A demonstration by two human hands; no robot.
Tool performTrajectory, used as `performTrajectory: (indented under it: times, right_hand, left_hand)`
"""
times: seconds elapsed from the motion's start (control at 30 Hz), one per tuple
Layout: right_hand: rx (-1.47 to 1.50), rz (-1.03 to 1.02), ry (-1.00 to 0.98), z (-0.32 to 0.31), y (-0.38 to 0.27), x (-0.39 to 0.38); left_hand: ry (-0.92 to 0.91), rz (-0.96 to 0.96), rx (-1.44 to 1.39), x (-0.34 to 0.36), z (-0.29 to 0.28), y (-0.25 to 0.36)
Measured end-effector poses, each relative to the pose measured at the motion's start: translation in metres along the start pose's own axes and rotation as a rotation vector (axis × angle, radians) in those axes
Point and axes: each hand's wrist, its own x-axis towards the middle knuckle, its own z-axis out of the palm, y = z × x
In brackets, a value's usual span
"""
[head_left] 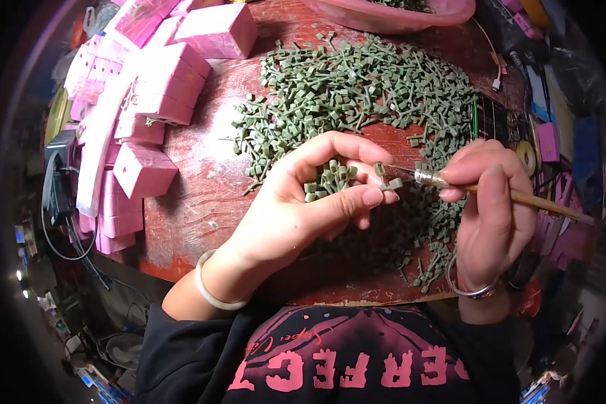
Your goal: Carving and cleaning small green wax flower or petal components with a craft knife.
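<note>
My left hand [276,209] is closed, cupping a cluster of small green stemmed pieces [331,180] with blocky heads. Between its thumb and fingertips it pinches another green piece [382,170]. My right hand [491,209] grips a thin-tipped hand tool [552,207] with a wooden handle and a pale, shiny collar. The tool's fine tip points left, right beside the pinched piece; whether it touches cannot be made out. Under and beyond both hands, a large heap of the same green pieces [370,87] spreads over the red, worn tabletop [195,222].
Pink blocks [161,84] are stacked along the left side, with a black cabled device [62,178] beside them. A pink basin [397,17] stands at the far edge. To the right lie a dark panel with a green line [491,121], a tape roll [526,158] and a white cable plug [497,83].
</note>
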Motion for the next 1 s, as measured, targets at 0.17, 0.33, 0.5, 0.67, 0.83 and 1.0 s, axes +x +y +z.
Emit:
performTrajectory:
  times: [0.17, 0.33, 0.5, 0.67, 0.83, 1.0]
  right_hand:
    - [-0.012, -0.023, -0.033, 0.0, 0.002, 0.0]
    - [-0.035, -0.031, -0.053, 0.003, 0.0, 0.001]
    - [-0.046, -0.058, -0.036, 0.001, 0.003, 0.0]
    - [-0.056, 0.013, -0.066, 0.003, 0.001, 0.001]
    - [-0.026, -0.057, -0.106, -0.001, 0.004, 0.0]
    - [-0.048, 0.003, -0.069, 0.002, 0.0, 0.0]
  left_hand:
    - [0.001, -0.014, 0.06, 0.0, 0.001, 0.002]
    - [0.035, -0.055, 0.118, -0.002, 0.004, 0.007]
    - [0.041, 0.007, 0.205, -0.001, 0.005, 0.005]
    - [0.055, 0.065, 0.281, -0.002, 0.002, 0.0]
    - [0.047, 0.088, 0.345, -0.001, 0.003, 0.001]
    - [0.026, 0.319, 0.52, 0.001, 0.001, -0.006]
